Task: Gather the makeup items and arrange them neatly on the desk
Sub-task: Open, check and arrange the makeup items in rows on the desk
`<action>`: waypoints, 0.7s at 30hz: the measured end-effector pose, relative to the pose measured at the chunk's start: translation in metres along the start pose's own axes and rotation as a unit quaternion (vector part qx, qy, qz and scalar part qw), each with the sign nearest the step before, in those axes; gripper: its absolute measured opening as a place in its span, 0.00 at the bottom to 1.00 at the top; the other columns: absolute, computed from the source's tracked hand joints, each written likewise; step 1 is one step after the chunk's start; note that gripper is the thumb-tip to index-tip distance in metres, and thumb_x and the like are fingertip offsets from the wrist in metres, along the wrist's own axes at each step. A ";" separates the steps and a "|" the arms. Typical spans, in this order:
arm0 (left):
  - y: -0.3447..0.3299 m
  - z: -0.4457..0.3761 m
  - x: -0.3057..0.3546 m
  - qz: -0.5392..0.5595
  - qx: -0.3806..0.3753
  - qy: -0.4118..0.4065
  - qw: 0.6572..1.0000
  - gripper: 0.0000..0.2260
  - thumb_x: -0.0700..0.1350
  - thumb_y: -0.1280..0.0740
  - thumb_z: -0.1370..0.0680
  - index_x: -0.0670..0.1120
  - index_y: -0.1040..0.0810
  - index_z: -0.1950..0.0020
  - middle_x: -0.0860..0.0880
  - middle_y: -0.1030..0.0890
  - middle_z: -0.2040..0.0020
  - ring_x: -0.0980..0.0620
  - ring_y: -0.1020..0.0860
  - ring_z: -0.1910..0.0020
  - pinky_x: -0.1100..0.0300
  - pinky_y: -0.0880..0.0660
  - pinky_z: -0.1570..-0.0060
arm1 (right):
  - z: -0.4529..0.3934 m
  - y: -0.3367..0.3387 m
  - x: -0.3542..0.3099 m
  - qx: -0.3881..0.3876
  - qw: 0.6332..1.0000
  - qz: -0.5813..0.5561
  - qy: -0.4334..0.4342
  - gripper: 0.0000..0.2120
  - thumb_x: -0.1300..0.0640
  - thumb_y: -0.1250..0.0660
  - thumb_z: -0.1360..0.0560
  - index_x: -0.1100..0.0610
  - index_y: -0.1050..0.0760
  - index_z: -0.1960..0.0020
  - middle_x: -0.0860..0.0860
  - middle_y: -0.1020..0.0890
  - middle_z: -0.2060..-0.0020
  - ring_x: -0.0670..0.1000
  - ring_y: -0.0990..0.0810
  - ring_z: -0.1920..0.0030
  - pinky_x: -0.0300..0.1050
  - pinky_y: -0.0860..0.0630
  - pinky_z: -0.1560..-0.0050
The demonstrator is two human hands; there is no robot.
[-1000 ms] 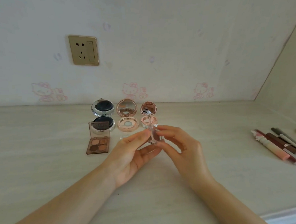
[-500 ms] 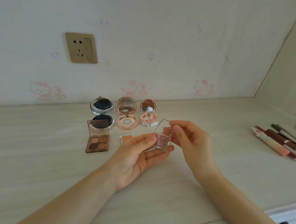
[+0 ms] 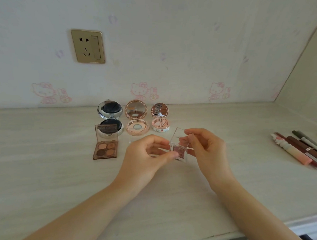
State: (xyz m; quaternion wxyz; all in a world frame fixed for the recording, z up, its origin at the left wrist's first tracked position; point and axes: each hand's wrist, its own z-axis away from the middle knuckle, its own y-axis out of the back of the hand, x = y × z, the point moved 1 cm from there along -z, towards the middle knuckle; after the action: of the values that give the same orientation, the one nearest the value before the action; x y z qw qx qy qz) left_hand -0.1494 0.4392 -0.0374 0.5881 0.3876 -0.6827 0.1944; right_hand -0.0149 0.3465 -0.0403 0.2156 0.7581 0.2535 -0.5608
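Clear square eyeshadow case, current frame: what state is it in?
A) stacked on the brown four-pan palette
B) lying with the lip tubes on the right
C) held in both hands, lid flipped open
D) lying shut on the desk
C: the clear square case is off the desk, its base pinched by the left hand while the right hand holds the transparent lid tilted up and open, showing the glittery pink pan.

— How many round compacts are there?
— Three, open, in a far row: a silver compact (image 3: pixel 110 117), a rose-gold compact (image 3: pixel 136 119) and a small pink compact (image 3: pixel 160 120).
— And square cases?
— Two: a brown four-pan palette (image 3: pixel 105 144) on the left, and a clear single-pan case (image 3: pixel 180 148) held in two hands.
— The tubes and pencils (image 3: pixel 299 149) at right?
— Roughly five; they overlap too much to be sure.
— One wall socket (image 3: pixel 87 46).
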 end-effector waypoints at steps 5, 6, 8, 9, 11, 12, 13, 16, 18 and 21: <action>0.000 0.003 -0.002 -0.195 -0.009 -0.065 0.979 0.15 0.56 0.23 0.35 0.58 0.18 0.50 0.65 0.19 0.55 0.64 0.24 0.51 0.62 0.24 0.53 | -0.003 0.001 0.003 -0.004 1.000 0.003 -0.020 0.11 0.67 0.39 0.22 0.55 0.21 0.52 0.52 0.15 0.62 0.48 0.15 0.57 0.43 0.18 0.56; 0.001 0.003 -0.003 -0.216 -0.002 -0.078 0.973 0.15 0.56 0.23 0.35 0.58 0.18 0.50 0.65 0.20 0.54 0.64 0.25 0.50 0.61 0.25 0.51 | -0.003 0.001 0.004 -0.006 1.000 0.003 -0.023 0.11 0.67 0.39 0.22 0.56 0.21 0.52 0.52 0.15 0.62 0.48 0.15 0.57 0.43 0.18 0.56; 0.002 0.002 -0.006 -0.244 0.013 -0.090 0.965 0.16 0.56 0.23 0.35 0.58 0.18 0.49 0.61 0.21 0.53 0.63 0.25 0.49 0.59 0.27 0.47 | -0.004 0.000 0.005 -0.017 1.000 0.016 -0.020 0.10 0.67 0.39 0.22 0.56 0.21 0.51 0.52 0.15 0.61 0.48 0.15 0.56 0.44 0.18 0.54; 0.002 0.002 -0.008 -0.266 0.021 -0.095 0.959 0.17 0.57 0.23 0.35 0.58 0.19 0.49 0.59 0.22 0.52 0.61 0.25 0.49 0.59 0.27 0.45 | -0.004 -0.001 0.006 -0.027 0.999 0.030 -0.014 0.10 0.67 0.39 0.22 0.55 0.21 0.51 0.52 0.15 0.61 0.48 0.15 0.56 0.45 0.18 0.53; 0.001 0.003 -0.008 -0.321 0.041 -0.113 0.940 0.18 0.57 0.23 0.37 0.58 0.18 0.49 0.55 0.23 0.53 0.57 0.24 0.50 0.59 0.27 0.46 | -0.005 -0.002 0.009 -0.048 0.997 0.055 -0.012 0.10 0.67 0.38 0.22 0.56 0.21 0.52 0.52 0.15 0.61 0.47 0.15 0.56 0.47 0.18 0.51; 0.000 0.003 -0.009 -0.353 0.060 -0.136 0.924 0.17 0.57 0.21 0.39 0.57 0.16 0.52 0.55 0.24 0.56 0.55 0.24 0.52 0.58 0.25 0.49 | -0.007 -0.002 0.010 -0.058 0.996 0.062 -0.016 0.10 0.67 0.38 0.22 0.57 0.21 0.52 0.53 0.15 0.61 0.48 0.15 0.56 0.49 0.18 0.51; -0.002 0.003 -0.008 -0.383 0.079 -0.164 0.906 0.16 0.56 0.20 0.41 0.56 0.16 0.56 0.54 0.24 0.61 0.55 0.24 0.56 0.58 0.25 0.54 | -0.009 -0.001 0.010 -0.066 0.995 0.070 -0.017 0.09 0.67 0.38 0.22 0.57 0.20 0.52 0.53 0.15 0.61 0.48 0.15 0.57 0.49 0.18 0.50; -0.006 0.004 -0.008 -0.437 0.086 -0.201 0.872 0.12 0.56 0.19 0.43 0.55 0.16 0.64 0.55 0.23 0.69 0.53 0.23 0.61 0.58 0.25 0.59 | -0.015 0.001 0.010 -0.085 0.989 0.123 0.012 0.08 0.66 0.36 0.23 0.56 0.20 0.53 0.50 0.14 0.61 0.45 0.15 0.57 0.43 0.20 0.49; -0.006 0.003 -0.010 -0.453 0.076 -0.203 0.865 0.11 0.57 0.21 0.42 0.54 0.16 0.66 0.54 0.24 0.70 0.52 0.21 0.61 0.57 0.25 0.60 | -0.016 -0.001 0.008 -0.108 0.981 0.157 0.027 0.08 0.64 0.36 0.23 0.56 0.20 0.53 0.49 0.14 0.61 0.42 0.16 0.57 0.37 0.21 0.50; -0.006 0.003 -0.009 -0.468 0.073 -0.188 0.860 0.12 0.58 0.20 0.44 0.55 0.17 0.69 0.54 0.24 0.70 0.53 0.22 0.65 0.59 0.24 0.61 | -0.021 -0.003 0.009 -0.135 0.975 0.173 0.028 0.07 0.64 0.36 0.23 0.57 0.20 0.52 0.49 0.14 0.60 0.42 0.16 0.57 0.36 0.22 0.50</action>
State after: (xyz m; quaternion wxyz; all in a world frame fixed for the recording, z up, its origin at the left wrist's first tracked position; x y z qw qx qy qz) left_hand -0.1468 0.4362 -0.0478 0.4399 0.7329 -0.5022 -0.1312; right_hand 0.0008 0.3631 -0.0430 0.4025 0.7698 0.1983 -0.4539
